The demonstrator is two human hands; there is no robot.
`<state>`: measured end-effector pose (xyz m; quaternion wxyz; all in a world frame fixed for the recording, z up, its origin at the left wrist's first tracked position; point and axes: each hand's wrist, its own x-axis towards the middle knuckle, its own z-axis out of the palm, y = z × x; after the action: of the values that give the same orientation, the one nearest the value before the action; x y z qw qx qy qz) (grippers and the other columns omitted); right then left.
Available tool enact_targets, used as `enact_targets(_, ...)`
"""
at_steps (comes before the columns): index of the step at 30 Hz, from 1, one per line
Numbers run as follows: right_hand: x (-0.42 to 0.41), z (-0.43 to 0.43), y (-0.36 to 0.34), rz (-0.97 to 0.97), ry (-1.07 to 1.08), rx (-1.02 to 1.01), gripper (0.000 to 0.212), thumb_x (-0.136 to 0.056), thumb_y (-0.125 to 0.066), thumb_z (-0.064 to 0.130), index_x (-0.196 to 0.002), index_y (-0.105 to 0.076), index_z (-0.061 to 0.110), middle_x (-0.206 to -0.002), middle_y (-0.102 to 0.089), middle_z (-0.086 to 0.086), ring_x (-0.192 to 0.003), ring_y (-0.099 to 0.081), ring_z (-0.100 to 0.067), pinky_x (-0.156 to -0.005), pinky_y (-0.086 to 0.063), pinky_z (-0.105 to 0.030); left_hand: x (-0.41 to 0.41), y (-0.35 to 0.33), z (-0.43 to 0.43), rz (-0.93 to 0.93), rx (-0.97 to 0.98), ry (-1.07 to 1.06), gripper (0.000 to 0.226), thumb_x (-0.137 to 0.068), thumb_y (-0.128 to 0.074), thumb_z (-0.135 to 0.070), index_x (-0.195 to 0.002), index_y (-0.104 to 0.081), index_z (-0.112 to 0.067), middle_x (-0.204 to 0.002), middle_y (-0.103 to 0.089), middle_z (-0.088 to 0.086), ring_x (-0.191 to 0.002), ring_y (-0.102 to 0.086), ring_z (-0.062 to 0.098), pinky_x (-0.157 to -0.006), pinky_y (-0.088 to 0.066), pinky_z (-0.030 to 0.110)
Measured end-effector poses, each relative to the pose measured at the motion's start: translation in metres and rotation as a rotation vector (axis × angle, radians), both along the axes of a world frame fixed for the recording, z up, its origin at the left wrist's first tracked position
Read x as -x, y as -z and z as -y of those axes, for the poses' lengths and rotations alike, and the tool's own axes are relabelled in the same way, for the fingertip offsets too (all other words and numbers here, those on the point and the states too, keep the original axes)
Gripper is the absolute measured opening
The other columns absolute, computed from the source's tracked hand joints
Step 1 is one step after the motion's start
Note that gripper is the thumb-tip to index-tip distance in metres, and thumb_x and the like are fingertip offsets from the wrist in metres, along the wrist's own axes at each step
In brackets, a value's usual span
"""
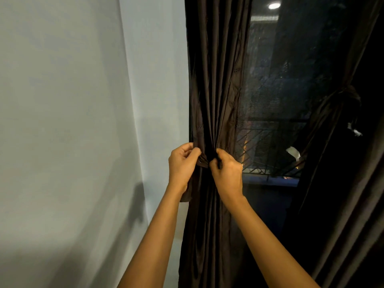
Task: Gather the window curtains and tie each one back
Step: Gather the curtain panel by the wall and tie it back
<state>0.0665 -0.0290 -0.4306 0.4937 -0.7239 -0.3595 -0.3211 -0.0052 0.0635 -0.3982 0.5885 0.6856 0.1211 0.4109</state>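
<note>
Tie-back (204, 164) ends are being pinched by my left hand (182, 163) and right hand (227, 169) around the gathered curtain (216, 90); I'm aiming to cinch snugly, bunching pleats evenly.

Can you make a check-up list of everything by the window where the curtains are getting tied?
Surface: nothing seen.
Job's things: left curtain gathered into folds; tie-back band held across its front; right curtain already tied back.
Clutter: two white scraps near the right curtain, cannot tell what.
Grips: left grip and right grip, both bare hands, each pinch the band.
Cables: nothing seen.
Surroundings: pale wall on the left; dark window with a railing outside.
</note>
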Motion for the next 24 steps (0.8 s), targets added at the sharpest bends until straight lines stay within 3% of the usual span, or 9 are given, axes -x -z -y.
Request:
enact_targets(2, 0.003, 0.004, -0.003, -0.126, -0.059, -0.070, 0.031, -0.086, -0.060, 0.000, -0.117, -0.057, 0.003, -0.091, -0.065, -0.007, -0.074, -0.062, -0.014, -0.071, -0.050, -0.018, 0.001, -0.002, -0.002, -0.018, 0.088, 0.048, 0.020, -0.087, -0.053, -0.009, -0.070, -0.063, -0.010, -0.065, -0.060, 0.003, -0.063, -0.055, 0.010, -0.061, -0.046, 0.023)
enact_targets(6, 0.004, 0.006, -0.006, -0.209, -0.145, -0.131, 0.022, -0.085, -0.063, 0.000, -0.105, -0.058, 0.006, -0.083, -0.060, 0.002, -0.073, -0.058, 0.005, -0.067, -0.045, -0.004, 0.000, -0.004, -0.003, -0.056, 0.152, 0.119, 0.018, -0.086, -0.052, -0.012, -0.072, -0.062, -0.007, -0.070, -0.057, 0.009, -0.070, -0.053, 0.018, -0.065, -0.044, 0.029)
enact_targets(11, -0.008, 0.013, -0.010, -0.223, -0.205, -0.098, 0.017, -0.083, -0.065, 0.000, -0.097, -0.060, 0.008, -0.081, -0.064, -0.003, -0.071, -0.060, -0.001, -0.069, -0.049, -0.008, 0.002, -0.009, -0.008, -0.098, 0.238, 0.250, 0.020, -0.090, -0.049, -0.010, -0.090, -0.069, -0.005, -0.080, -0.066, 0.009, -0.075, -0.063, 0.017, -0.070, -0.052, 0.027)
enact_targets(15, -0.005, 0.012, -0.007, -0.240, -0.226, -0.116, 0.017, -0.082, -0.067, 0.000, -0.092, -0.060, 0.013, -0.077, -0.062, 0.005, -0.074, -0.061, 0.002, -0.069, -0.050, -0.009, 0.000, -0.006, -0.009, -0.117, 0.247, 0.236, 0.022, -0.090, -0.055, -0.011, -0.106, -0.067, -0.004, -0.083, -0.069, 0.006, -0.079, -0.065, 0.016, -0.072, -0.051, 0.027)
enact_targets(18, -0.002, 0.011, -0.004, -0.260, -0.247, -0.134, 0.016, -0.082, -0.067, 0.001, -0.093, -0.062, 0.013, -0.078, -0.063, 0.009, -0.075, -0.061, 0.003, -0.070, -0.051, -0.011, 0.000, -0.004, -0.004, -0.073, 0.234, 0.271, 0.015, -0.091, -0.057, -0.009, -0.098, -0.069, -0.004, -0.080, -0.070, 0.005, -0.077, -0.066, 0.014, -0.073, -0.053, 0.026)
enact_targets(22, -0.001, 0.014, -0.004, -0.314, -0.248, -0.173, 0.016, -0.082, -0.069, 0.003, -0.093, -0.065, 0.013, -0.079, -0.065, 0.009, -0.074, -0.062, 0.003, -0.071, -0.050, -0.011, -0.002, 0.004, -0.001, -0.043, 0.220, 0.230, 0.030, -0.091, -0.060, -0.012, -0.119, -0.060, -0.001, -0.104, -0.070, 0.014, -0.094, -0.067, 0.021, -0.088, -0.054, 0.034)
enact_targets(24, 0.001, 0.015, -0.003, -0.333, -0.245, -0.188, 0.016, -0.082, -0.069, 0.004, -0.093, -0.067, 0.014, -0.078, -0.066, 0.008, -0.074, -0.062, 0.003, -0.071, -0.050, -0.010, -0.004, 0.008, 0.001, -0.026, 0.235, 0.232, 0.034, -0.092, -0.058, -0.012, -0.123, -0.055, 0.001, -0.107, -0.069, 0.015, -0.097, -0.066, 0.022, -0.093, -0.052, 0.038)
